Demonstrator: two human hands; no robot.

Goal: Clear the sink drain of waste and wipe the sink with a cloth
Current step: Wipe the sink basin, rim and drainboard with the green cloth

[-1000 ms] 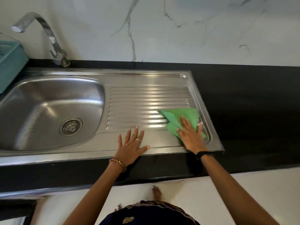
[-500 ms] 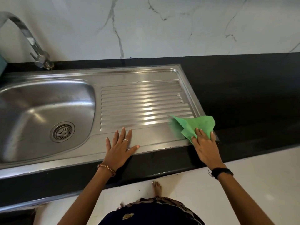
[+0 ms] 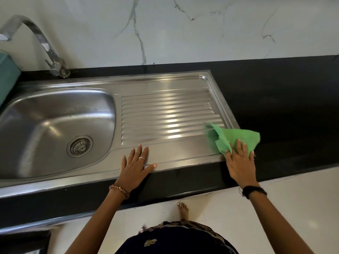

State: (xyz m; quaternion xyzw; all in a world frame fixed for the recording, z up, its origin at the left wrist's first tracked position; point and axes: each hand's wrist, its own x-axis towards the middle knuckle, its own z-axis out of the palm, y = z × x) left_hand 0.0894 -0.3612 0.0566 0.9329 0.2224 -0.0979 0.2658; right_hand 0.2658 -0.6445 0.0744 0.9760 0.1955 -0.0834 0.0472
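I count one steel sink (image 3: 165, 83) with one drain (image 3: 80, 146) in it, one tap (image 3: 45, 46), one green cloth (image 3: 236, 138), my two hands, one ring (image 3: 141, 158), two wristbands and one teal box (image 3: 7, 77).

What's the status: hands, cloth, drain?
Left hand flat on sink rim. Right hand pressing cloth at drainboard's right corner. Drain looks clear. Nothing in the way.

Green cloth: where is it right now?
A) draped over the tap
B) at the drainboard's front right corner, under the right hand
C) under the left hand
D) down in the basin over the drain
B: the green cloth lies at the drainboard's front right corner, its near part pressed under the right hand, its far side overlapping the black counter.
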